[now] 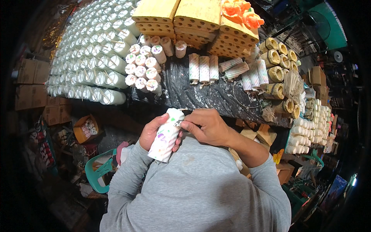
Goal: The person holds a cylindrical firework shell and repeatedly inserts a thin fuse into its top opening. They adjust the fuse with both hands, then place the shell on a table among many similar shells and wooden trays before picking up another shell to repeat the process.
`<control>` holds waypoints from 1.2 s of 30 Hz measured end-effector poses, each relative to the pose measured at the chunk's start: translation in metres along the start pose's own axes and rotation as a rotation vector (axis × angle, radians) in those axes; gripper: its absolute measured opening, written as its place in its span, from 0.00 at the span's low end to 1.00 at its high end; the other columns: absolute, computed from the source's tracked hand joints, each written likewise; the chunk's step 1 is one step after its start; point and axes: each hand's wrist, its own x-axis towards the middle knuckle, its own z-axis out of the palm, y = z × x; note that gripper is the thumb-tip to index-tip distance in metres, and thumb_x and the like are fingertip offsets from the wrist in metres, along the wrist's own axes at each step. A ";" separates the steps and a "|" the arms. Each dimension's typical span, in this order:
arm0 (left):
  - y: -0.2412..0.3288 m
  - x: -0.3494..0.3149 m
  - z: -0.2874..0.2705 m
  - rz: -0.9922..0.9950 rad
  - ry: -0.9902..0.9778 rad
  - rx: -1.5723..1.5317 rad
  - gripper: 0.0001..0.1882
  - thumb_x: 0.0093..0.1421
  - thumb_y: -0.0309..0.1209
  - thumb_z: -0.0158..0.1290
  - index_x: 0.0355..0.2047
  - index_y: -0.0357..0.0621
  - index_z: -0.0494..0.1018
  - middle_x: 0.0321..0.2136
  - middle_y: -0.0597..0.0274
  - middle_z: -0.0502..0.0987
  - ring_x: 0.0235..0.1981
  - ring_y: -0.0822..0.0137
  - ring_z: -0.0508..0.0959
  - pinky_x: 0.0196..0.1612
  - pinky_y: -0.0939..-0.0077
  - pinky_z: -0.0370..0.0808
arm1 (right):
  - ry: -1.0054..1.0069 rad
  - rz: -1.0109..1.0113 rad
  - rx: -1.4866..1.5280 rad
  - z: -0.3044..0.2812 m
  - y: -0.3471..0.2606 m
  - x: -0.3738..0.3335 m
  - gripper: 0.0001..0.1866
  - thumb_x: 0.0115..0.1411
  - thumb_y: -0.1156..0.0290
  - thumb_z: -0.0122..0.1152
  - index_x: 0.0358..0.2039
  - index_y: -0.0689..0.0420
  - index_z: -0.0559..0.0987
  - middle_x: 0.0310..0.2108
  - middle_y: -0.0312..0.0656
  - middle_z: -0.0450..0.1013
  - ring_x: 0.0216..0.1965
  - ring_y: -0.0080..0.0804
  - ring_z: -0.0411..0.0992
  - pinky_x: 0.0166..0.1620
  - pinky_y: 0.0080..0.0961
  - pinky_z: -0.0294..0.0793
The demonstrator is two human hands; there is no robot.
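Observation:
A white pillar candle [162, 142] with spiral ridges and coloured flecks stands tilted before my chest. My left hand [148, 134] is closed around its side, fingers behind and thumb near the top. At the candle's upper right side, my right hand [210, 125] is pinched, thumb and fingertips together. A small dark, shiny bit shows at those fingertips against the wax; I cannot make out what it is. A wick sticks out at the candle's top, by the right fingers. Similar standing candles [140, 72] form a cluster on the table beyond, and several others [204, 68] lie to their right.
Black plastic [177, 87] covers the table ahead. Rows of white candles in glasses [112, 79] fill its left. Yellow blocks with holes [197, 15] and orange flowers [251, 19] are at the back. Hollow tan tubes [275, 91] stack up right. A green chair [96, 176] stands lower left.

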 end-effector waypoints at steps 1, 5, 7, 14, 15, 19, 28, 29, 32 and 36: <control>0.000 0.001 0.000 -0.001 0.000 -0.007 0.33 0.77 0.57 0.45 0.57 0.35 0.74 0.41 0.46 0.80 0.34 0.53 0.84 0.30 0.56 0.85 | 0.024 -0.038 -0.007 0.002 0.001 -0.001 0.08 0.70 0.67 0.69 0.36 0.58 0.88 0.28 0.45 0.82 0.30 0.44 0.80 0.37 0.40 0.80; -0.001 0.002 -0.001 0.003 0.009 0.006 0.34 0.77 0.58 0.45 0.56 0.33 0.74 0.40 0.46 0.80 0.34 0.53 0.84 0.30 0.57 0.85 | 0.095 -0.159 -0.033 0.012 0.006 -0.002 0.06 0.67 0.70 0.72 0.35 0.59 0.86 0.26 0.44 0.79 0.28 0.43 0.78 0.35 0.39 0.79; -0.002 0.002 -0.001 0.009 0.011 -0.008 0.34 0.77 0.58 0.45 0.55 0.32 0.74 0.40 0.46 0.80 0.34 0.53 0.84 0.30 0.57 0.85 | 0.114 -0.192 -0.049 0.014 0.008 -0.003 0.07 0.66 0.71 0.73 0.33 0.60 0.85 0.25 0.44 0.78 0.27 0.43 0.77 0.35 0.38 0.78; -0.004 0.000 0.001 0.007 0.048 -0.018 0.33 0.77 0.57 0.46 0.56 0.33 0.74 0.38 0.47 0.80 0.32 0.53 0.84 0.29 0.57 0.85 | 0.022 -0.278 -0.225 0.009 0.007 -0.001 0.07 0.66 0.71 0.73 0.37 0.61 0.85 0.24 0.42 0.76 0.25 0.41 0.75 0.33 0.39 0.77; -0.004 0.000 0.002 -0.005 0.058 -0.004 0.33 0.77 0.56 0.46 0.56 0.34 0.74 0.38 0.48 0.80 0.32 0.53 0.84 0.29 0.57 0.86 | -0.008 -0.280 -0.226 0.007 0.006 -0.001 0.07 0.67 0.70 0.72 0.37 0.61 0.84 0.24 0.42 0.75 0.25 0.42 0.75 0.32 0.40 0.77; -0.007 -0.002 0.001 0.000 0.094 0.032 0.32 0.77 0.55 0.46 0.59 0.34 0.73 0.37 0.49 0.81 0.32 0.53 0.85 0.31 0.56 0.87 | -0.167 -0.075 -0.012 0.000 -0.003 -0.001 0.13 0.71 0.66 0.67 0.31 0.61 0.84 0.24 0.47 0.76 0.27 0.48 0.77 0.34 0.43 0.78; -0.013 -0.003 -0.002 0.062 0.010 -0.032 0.31 0.78 0.54 0.45 0.60 0.36 0.74 0.39 0.49 0.83 0.34 0.53 0.85 0.33 0.57 0.88 | -0.014 -0.048 0.088 0.013 -0.010 -0.007 0.08 0.69 0.68 0.70 0.36 0.59 0.87 0.28 0.46 0.80 0.29 0.45 0.80 0.35 0.39 0.79; -0.014 -0.002 -0.001 0.068 0.009 -0.052 0.31 0.78 0.54 0.46 0.59 0.36 0.74 0.39 0.50 0.83 0.33 0.54 0.85 0.33 0.57 0.88 | 0.020 -0.100 0.049 0.016 -0.008 -0.008 0.08 0.68 0.68 0.71 0.36 0.59 0.87 0.28 0.45 0.80 0.28 0.44 0.79 0.35 0.39 0.79; -0.016 -0.001 -0.001 0.067 -0.014 -0.082 0.31 0.78 0.55 0.46 0.59 0.36 0.74 0.39 0.49 0.82 0.35 0.53 0.85 0.33 0.56 0.87 | 0.056 -0.167 -0.022 0.020 -0.004 -0.012 0.07 0.67 0.69 0.73 0.36 0.58 0.87 0.27 0.43 0.79 0.28 0.42 0.79 0.35 0.38 0.79; -0.017 -0.002 -0.002 0.069 -0.012 -0.084 0.31 0.77 0.54 0.46 0.59 0.35 0.74 0.40 0.48 0.82 0.36 0.52 0.84 0.32 0.55 0.87 | 0.087 -0.187 -0.003 0.022 -0.001 -0.013 0.07 0.66 0.69 0.73 0.35 0.59 0.86 0.26 0.43 0.78 0.27 0.42 0.77 0.34 0.37 0.78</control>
